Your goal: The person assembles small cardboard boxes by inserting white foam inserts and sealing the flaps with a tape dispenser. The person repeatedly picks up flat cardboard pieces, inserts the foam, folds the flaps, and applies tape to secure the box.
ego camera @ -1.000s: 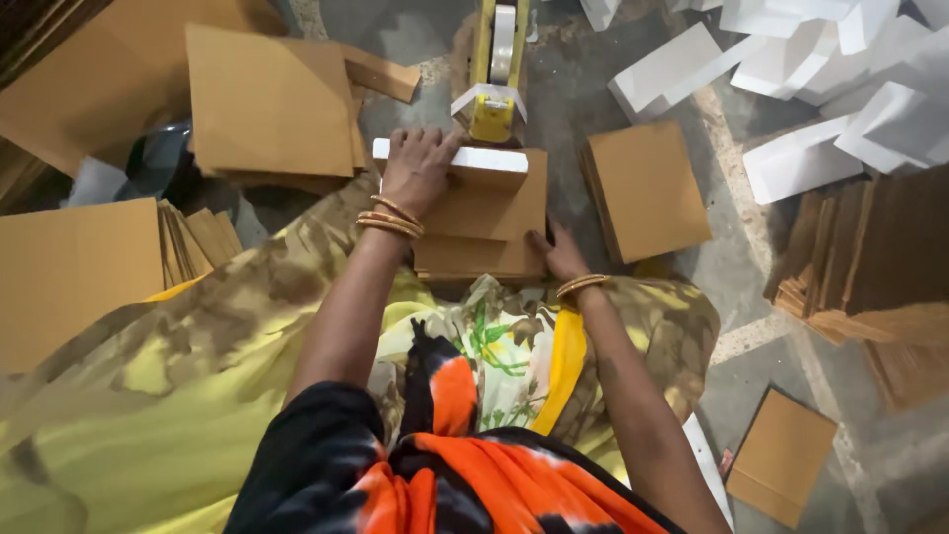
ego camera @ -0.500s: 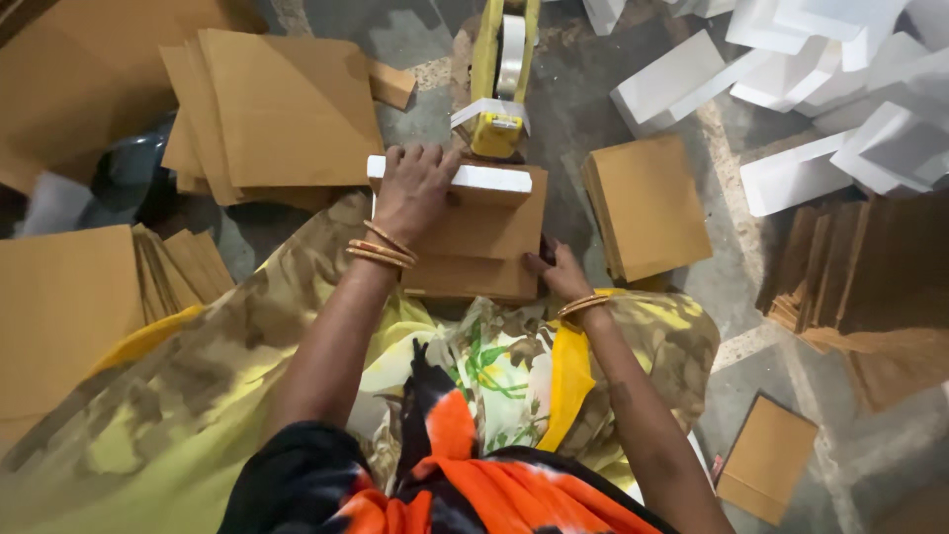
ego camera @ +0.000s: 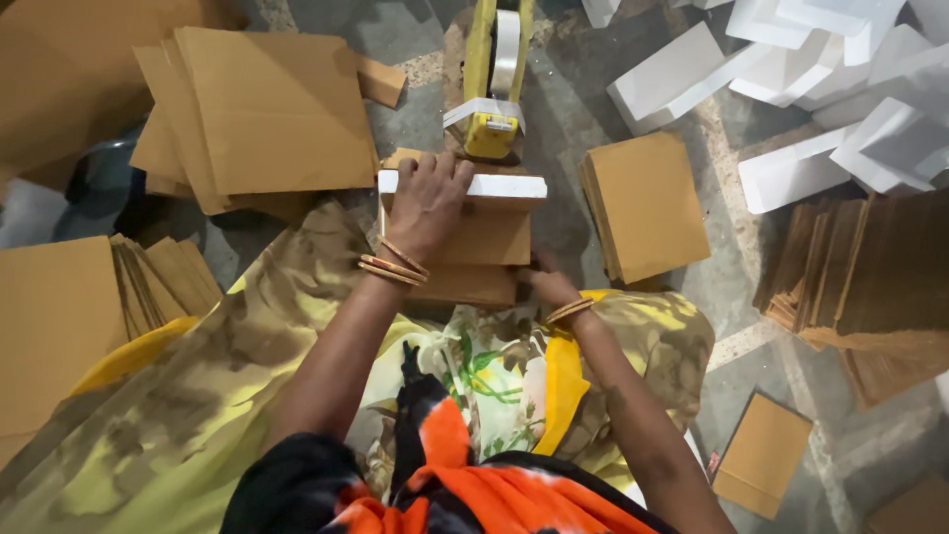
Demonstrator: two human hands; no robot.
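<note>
Grey concrete floor [ego camera: 583, 99], strewn with cardboard and foam. Seated position, legs under yellow patterned cloth [ego camera: 198, 396].

Left hand [ego camera: 427, 203]: palm down on white foam strip [ego camera: 509, 186], fingers spread flat over its left end; grip apart, pressing, not clamped. Foam strip: lying across far edge of brown box [ego camera: 484, 242], just in front of knees.

Right hand [ego camera: 550, 289]: at near right corner of box, touching it; grip state cannot be told, fingers partly hidden.

Yellow tape dispenser [ego camera: 494, 89]: upright, just beyond foam strip. Cardboard sheets [ego camera: 267, 109]: stacked far left. Flat box stack [ego camera: 643, 203]: just right. White foam blocks [ego camera: 840, 89]: piled far right.
</note>
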